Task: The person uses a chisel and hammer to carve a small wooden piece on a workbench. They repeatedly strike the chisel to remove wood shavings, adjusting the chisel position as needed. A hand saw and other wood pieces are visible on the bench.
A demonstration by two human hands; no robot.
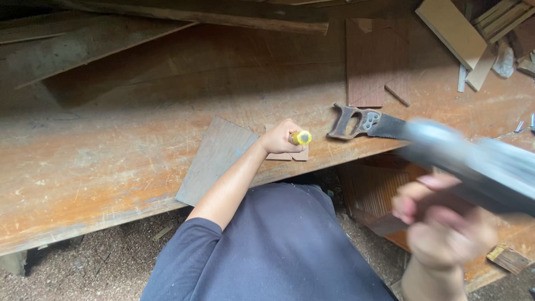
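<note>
My left hand (278, 138) is closed around a tool with a yellow handle (301, 137), which stands on a small flat wood piece (291, 156) near the bench's front edge. A thin grey board (214, 159) lies just left of it, overhanging the edge. Low at the right, close to the camera, my right hand (440, 223) grips a grey metal tool (479, 161). That tool is blurred, so its kind is unclear. A handsaw (362, 122) with a worn wooden handle lies on the bench between the two hands.
The long wooden workbench (100, 161) is worn and scratched. A brown plywood piece (370, 61) lies behind the saw. Pale planks and offcuts (451, 30) are piled at the back right. Sawdust covers the floor (100, 267) below the bench edge.
</note>
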